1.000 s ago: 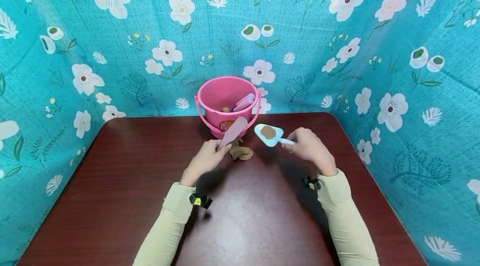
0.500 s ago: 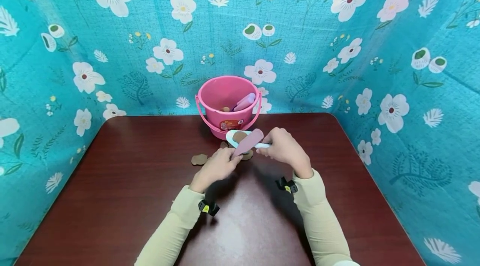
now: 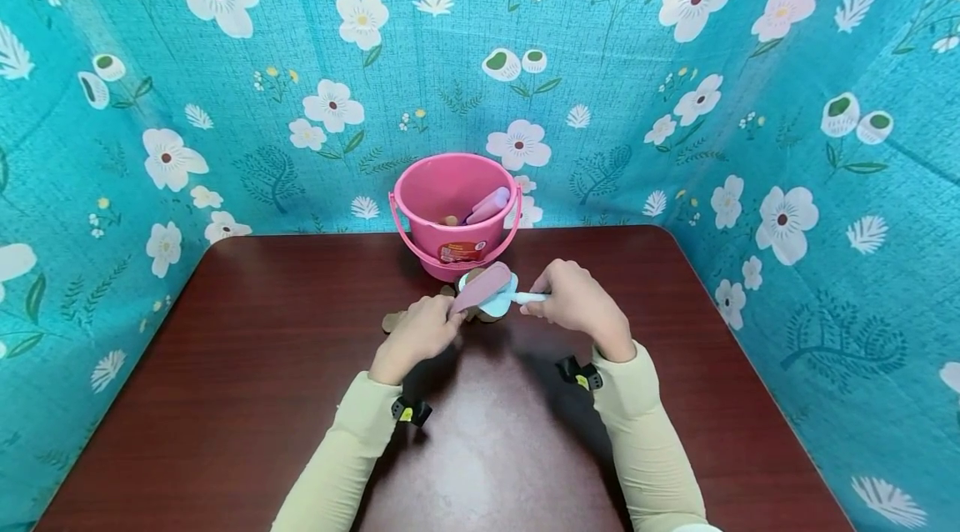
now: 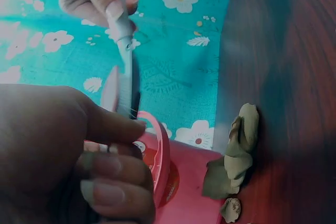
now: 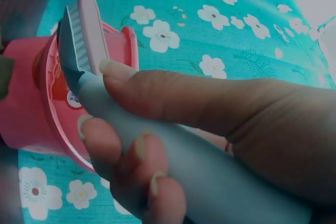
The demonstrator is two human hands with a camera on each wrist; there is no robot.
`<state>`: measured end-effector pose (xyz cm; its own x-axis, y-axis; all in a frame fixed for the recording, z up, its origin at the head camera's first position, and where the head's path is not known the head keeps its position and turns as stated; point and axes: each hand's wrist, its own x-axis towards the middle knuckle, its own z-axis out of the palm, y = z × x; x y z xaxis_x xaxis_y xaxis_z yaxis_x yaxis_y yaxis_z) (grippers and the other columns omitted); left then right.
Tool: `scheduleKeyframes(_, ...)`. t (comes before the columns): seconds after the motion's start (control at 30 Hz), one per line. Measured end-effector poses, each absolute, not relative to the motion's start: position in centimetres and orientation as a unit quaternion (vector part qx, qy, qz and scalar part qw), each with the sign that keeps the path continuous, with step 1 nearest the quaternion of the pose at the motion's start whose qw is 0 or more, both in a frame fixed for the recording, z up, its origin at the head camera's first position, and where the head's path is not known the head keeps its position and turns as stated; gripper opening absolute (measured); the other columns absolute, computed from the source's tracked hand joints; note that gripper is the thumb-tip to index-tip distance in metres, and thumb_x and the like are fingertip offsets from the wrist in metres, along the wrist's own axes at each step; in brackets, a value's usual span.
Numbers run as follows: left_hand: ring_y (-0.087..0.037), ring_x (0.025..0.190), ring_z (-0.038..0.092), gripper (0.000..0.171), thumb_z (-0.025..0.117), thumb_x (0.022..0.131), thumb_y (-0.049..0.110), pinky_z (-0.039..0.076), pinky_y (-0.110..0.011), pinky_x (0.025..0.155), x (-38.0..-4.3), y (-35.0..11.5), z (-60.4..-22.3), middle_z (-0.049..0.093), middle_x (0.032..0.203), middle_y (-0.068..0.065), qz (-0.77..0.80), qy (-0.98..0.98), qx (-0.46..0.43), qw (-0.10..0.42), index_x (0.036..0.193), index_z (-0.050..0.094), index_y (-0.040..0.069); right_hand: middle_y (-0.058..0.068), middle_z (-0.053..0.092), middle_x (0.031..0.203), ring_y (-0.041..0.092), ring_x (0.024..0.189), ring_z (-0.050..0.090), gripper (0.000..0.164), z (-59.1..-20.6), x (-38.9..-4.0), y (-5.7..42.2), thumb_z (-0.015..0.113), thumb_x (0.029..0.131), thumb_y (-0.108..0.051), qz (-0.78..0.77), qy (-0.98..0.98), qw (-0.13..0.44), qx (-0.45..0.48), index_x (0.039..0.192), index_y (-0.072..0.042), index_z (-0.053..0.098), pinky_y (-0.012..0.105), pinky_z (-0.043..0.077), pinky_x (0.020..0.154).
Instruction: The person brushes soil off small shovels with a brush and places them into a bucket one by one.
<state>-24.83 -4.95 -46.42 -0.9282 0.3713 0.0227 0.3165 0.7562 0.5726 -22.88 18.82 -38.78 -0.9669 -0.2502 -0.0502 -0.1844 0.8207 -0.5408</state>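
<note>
My left hand (image 3: 422, 332) pinches a flat mauve-pink paddle-shaped tool (image 3: 486, 283), its blade lying across the head of a light-blue toy shovel (image 3: 501, 303) in the head view. By its thick handle (image 5: 157, 140), the shovel is gripped in my right hand (image 3: 576, 303). A bit of brown clay (image 3: 474, 273) shows at the shovel's far edge, partly covered by the pink blade. In the right wrist view, the pink tool (image 5: 93, 30) stands right beside the ridged blue head (image 5: 73, 45). Crumpled brown modelling clay (image 4: 241, 150) lies on the table below.
A pink bucket (image 3: 427, 238) with its handle hanging down stands at the table's back edge, just beyond both hands. Lilac tools (image 3: 491, 205) lean inside it. Another flat clay piece (image 3: 392, 321) lies left of my left hand. A floral blue cloth (image 3: 300, 173) surrounds the dark table (image 3: 247, 365).
My right hand has brought the shovel left to the pink tool. Since half a second ago the pink blade has shifted slightly left and down, covering more of the clay on the shovel.
</note>
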Motion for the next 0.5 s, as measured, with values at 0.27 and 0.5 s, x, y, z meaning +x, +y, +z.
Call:
scheduleKeyframes(0.27,-0.017,0.053,0.047,0.018,0.057,0.09,0.034,0.036,-0.034,0.043,-25.33,-5.7,-46.34,0.051,0.06,0.0,0.245,0.958,0.15,0.013,0.078,0.057,0.02,0.002,0.058,0.052,0.015,0.046,0.048,0.013,-38.91,-23.12,19.07,0.078,0.075,-0.021,-0.285,0.949,0.066,-0.118,0.069,-0.013,0.071,0.03,0.042,0.045)
scheduleKeyframes(0.5,-0.016,0.05,0.045,0.02,0.057,0.091,0.034,0.036,-0.032,0.043,-25.76,-6.04,-46.57,0.049,0.057,0.001,0.254,0.953,0.163,-0.008,0.077,0.059,0.02,0.005,0.062,0.057,0.017,0.048,0.051,0.013,-38.92,-23.21,19.82,0.079,0.074,-0.022,-0.293,0.947,0.068,-0.113,0.074,-0.01,0.072,0.032,0.043,0.048)
